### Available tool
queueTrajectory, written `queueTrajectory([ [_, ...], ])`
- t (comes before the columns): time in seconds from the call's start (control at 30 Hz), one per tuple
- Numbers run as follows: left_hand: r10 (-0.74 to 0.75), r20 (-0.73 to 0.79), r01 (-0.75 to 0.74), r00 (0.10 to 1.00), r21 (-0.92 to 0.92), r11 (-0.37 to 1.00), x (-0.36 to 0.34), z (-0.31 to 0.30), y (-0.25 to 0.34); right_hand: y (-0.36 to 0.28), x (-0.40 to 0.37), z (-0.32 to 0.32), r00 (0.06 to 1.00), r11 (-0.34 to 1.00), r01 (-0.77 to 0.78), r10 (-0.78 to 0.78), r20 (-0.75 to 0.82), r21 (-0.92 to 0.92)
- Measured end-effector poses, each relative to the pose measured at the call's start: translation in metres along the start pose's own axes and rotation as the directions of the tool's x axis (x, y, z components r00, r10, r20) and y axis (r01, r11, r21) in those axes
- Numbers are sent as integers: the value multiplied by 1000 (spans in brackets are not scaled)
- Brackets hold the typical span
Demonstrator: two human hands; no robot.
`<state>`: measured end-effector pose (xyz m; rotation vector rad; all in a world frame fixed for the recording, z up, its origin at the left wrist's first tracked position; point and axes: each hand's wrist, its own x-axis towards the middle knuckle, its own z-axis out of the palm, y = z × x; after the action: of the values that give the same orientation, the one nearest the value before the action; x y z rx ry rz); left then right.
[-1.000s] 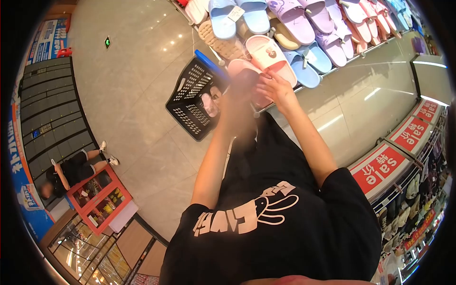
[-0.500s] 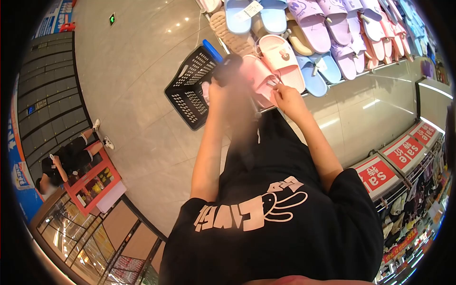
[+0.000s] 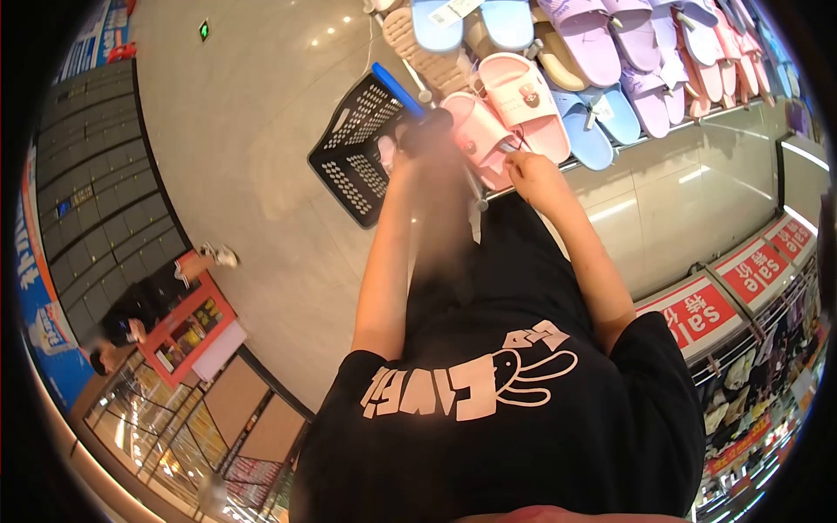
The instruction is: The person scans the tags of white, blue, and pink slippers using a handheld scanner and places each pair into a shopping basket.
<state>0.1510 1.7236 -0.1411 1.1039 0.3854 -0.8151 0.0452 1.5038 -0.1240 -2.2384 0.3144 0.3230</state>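
My right hand is closed in a pinch on a small white tag at the open end of a pink slipper. A second pink slipper with a small round decoration lies beside it on the rack. My left hand is at the side of a black shopping basket, close to where its blue handle ends. A dark blurred smear covers the fingers, so their grip is hidden. Something pale pink shows inside the basket near that hand.
Blue slippers, purple slippers and beige ones fill the rack. Red sale signs top a clothing rack at right. Grey lockers line the left wall; a person in black is by a red-framed case.
The view has shifted slightly. My right hand stays at the pink slipper's tag, and my left hand stays by the basket. The person at left has changed posture, legs now drawn in.
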Motion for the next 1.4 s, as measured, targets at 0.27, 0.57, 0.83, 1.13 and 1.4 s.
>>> queueTrajectory([
  [0.27,-173,28,172,984,50,984,7,-8,6,-7,-11,7,993,995,-78,83,-86,60],
  [0.57,-308,231,296,923,84,951,16,-35,5,-49,-10,47,989,996,-94,93,-116,0],
  [0.83,-230,261,216,938,83,973,29,-48,16,-64,36,106,960,974,-207,219,-171,88],
  [1.13,-48,519,-242,853,477,845,19,-63,33,-68,22,87,879,699,-391,477,17,599],
  [1.4,-194,123,95,973,553,828,-83,-43,83,-52,9,68,902,205,-182,425,80,962],
])
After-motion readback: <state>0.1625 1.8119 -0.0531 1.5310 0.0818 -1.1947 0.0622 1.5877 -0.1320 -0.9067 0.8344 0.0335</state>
